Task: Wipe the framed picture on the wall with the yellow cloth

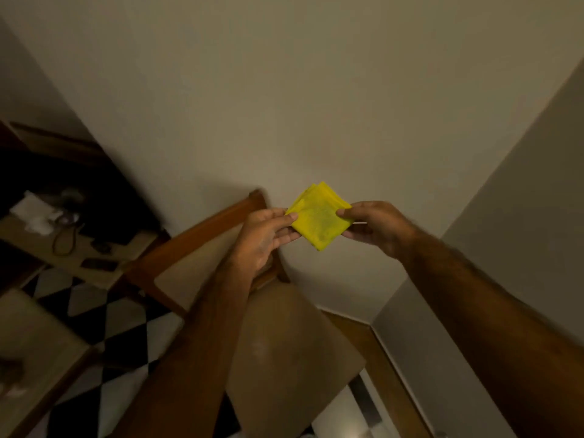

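A yellow cloth (pixel 319 216), folded into a small square, is held up in front of a bare cream wall (pixel 316 90). My left hand (pixel 265 235) pinches its left corner with thumb and fingers. My right hand (pixel 376 226) pinches its right corner the same way. Both forearms reach up from the bottom of the view. No framed picture shows anywhere in the frame.
Below my hands stands a wooden chair (pixel 196 245) with a beige seat (pixel 284 358), pushed against the wall. A table (pixel 94 263) at the left carries a cable, white paper and a dark phone. The floor (pixel 120 327) is black-and-white checkered. A wall corner (pixel 505 169) juts out at right.
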Demonstrator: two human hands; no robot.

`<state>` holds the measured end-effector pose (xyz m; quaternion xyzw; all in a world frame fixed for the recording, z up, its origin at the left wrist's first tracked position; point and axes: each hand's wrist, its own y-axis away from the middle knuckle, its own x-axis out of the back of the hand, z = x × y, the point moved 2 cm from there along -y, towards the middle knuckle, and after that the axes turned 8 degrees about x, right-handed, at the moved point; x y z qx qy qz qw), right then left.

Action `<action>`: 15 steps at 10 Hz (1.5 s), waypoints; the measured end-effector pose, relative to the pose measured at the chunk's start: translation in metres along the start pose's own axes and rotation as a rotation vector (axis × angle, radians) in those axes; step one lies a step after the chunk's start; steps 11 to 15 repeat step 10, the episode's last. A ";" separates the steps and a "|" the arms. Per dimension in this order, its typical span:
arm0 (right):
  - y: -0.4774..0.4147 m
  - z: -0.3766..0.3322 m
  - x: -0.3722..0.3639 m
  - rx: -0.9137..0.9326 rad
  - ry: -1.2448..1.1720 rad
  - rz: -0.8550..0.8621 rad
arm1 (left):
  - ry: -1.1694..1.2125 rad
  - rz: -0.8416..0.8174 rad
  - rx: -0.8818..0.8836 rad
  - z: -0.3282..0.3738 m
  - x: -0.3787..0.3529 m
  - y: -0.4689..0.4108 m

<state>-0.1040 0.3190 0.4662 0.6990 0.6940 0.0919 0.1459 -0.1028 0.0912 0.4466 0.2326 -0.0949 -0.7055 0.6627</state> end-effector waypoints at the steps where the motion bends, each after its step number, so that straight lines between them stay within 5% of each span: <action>1: -0.029 0.071 -0.019 -0.120 0.006 -0.039 | -0.040 0.085 0.089 -0.056 0.034 -0.023; 4: -0.066 0.327 -0.057 -0.494 0.099 -0.073 | -0.245 0.306 0.459 -0.285 0.134 -0.086; 7: -0.077 0.487 -0.067 -0.677 0.188 -0.009 | -0.457 0.323 0.663 -0.432 0.182 -0.121; 8: -0.077 0.525 -0.068 -0.690 0.201 -0.027 | -0.699 0.274 0.645 -0.464 0.196 -0.125; 10: -0.071 0.518 -0.064 -0.499 0.596 -0.037 | -1.041 0.247 0.497 -0.458 0.195 -0.116; 15: -0.071 0.518 -0.064 -0.499 0.596 -0.037 | -1.041 0.247 0.497 -0.458 0.195 -0.116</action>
